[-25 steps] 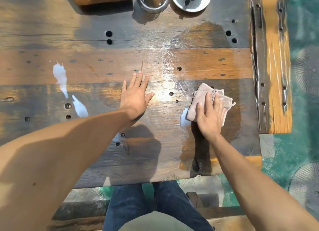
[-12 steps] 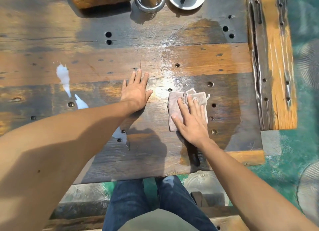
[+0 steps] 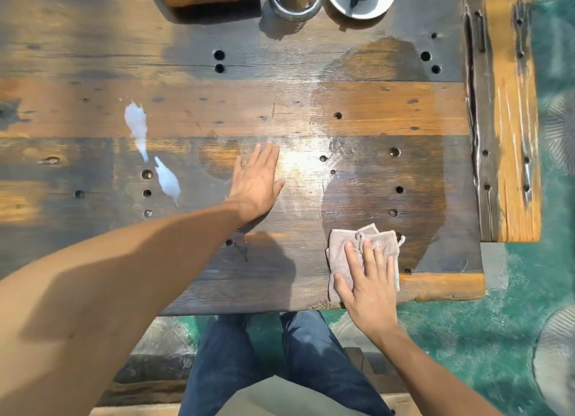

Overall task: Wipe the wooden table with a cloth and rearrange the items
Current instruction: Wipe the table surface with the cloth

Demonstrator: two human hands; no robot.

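Hands well apart | right hand (image 3: pixel 368 283) pressed flat on cloth (image 3: pixel 342 254) at near table (image 3: pixel 389 114) edge | left hand (image 3: pixel 256 184) flat on wood, empty | white spill (image 3: pixel 138 126) lies far left, long axis near-far, nearer left hand

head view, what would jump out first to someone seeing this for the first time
The right hand presses a folded beige cloth flat at the near edge of the weathered wooden plank table, inside a dark wet patch. The left hand lies flat at mid-table. Pale white spilled streaks sit unwiped to the left.
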